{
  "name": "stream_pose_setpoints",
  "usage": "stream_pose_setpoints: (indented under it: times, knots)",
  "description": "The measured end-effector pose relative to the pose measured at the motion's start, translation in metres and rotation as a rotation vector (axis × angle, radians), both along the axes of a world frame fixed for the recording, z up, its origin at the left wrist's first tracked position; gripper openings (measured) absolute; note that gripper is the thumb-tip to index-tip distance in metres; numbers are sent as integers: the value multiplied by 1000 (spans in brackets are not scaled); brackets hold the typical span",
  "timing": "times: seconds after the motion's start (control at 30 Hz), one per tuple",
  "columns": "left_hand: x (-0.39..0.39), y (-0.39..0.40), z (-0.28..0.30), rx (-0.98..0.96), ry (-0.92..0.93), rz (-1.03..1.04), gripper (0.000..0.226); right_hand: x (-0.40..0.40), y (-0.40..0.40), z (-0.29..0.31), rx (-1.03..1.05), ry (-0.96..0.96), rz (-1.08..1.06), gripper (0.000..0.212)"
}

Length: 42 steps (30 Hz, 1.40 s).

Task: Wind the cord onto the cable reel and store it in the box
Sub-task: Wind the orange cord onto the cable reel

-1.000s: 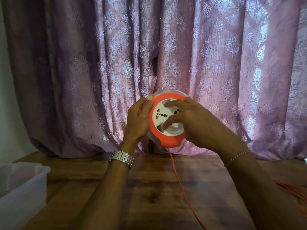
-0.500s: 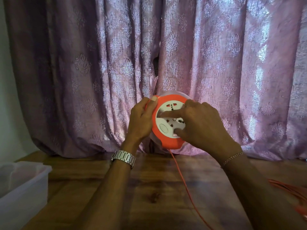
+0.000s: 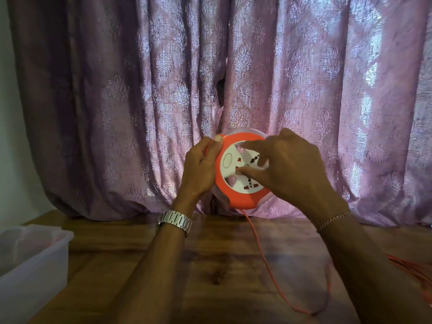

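The round orange cable reel (image 3: 236, 195) with a white socket face is held upright in the air in front of the curtain. My left hand (image 3: 201, 169) grips its left rim, thumb on the top edge. My right hand (image 3: 289, 169) has its curled fingers pressed into the white socket face. A thin orange cord (image 3: 264, 256) hangs from the reel's bottom down onto the wooden table (image 3: 210, 265) and loops to the right. A pile of loose orange cord (image 3: 413, 270) lies at the table's right edge. The translucent white box (image 3: 46, 249) stands at the left.
A mauve patterned curtain (image 3: 140, 101) hangs close behind the reel and reaches the table's far edge. A pale wall (image 3: 11, 136) shows at the far left. A metal watch (image 3: 175, 220) is on my left wrist.
The white socket face has turned round under my right fingers. The hanging cord has shifted and its loop now shows on the table at the lower right. My left hand holds still.
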<state>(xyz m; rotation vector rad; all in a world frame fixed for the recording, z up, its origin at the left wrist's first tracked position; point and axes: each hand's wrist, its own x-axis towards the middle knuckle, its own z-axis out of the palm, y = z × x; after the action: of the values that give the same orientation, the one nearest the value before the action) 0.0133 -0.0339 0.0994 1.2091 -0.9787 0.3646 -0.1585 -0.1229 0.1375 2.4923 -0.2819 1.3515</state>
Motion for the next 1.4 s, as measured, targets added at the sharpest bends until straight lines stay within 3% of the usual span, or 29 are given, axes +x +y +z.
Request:
stream_pose_setpoints:
  times: [0.1,0.2,0.3,0.53,0.7,0.93,1.13,1.33,1.4]
  knots:
    - [1,0,1,-8,-3,3,54,-1,-7,4,-33,174,148,26]
    - [1,1,1,-11,5,14,45,0,-7,3,-18,331,176,45]
    - [1,1,1,-26,6,-14,59,3,-1,0,-62,382,146,60]
    - [0,0,1,-16,-13,-15,60,4,-1,-4,-136,258,55,55]
    - [-3,-1,1,-16,-16,-1,54,4,-3,-7,-46,162,23,56]
    - [-1,-1,0,-30,-11,-41,72,9,-4,-8,121,-27,57,68]
    - [2,0,1,-41,3,-48,66,6,-7,-4,11,2,7,69]
    - [2,-1,0,-16,13,-18,48,-7,-14,6,-43,108,211,21]
    - [1,-1,-1,-20,8,-23,57,-2,-18,5,-22,224,230,34]
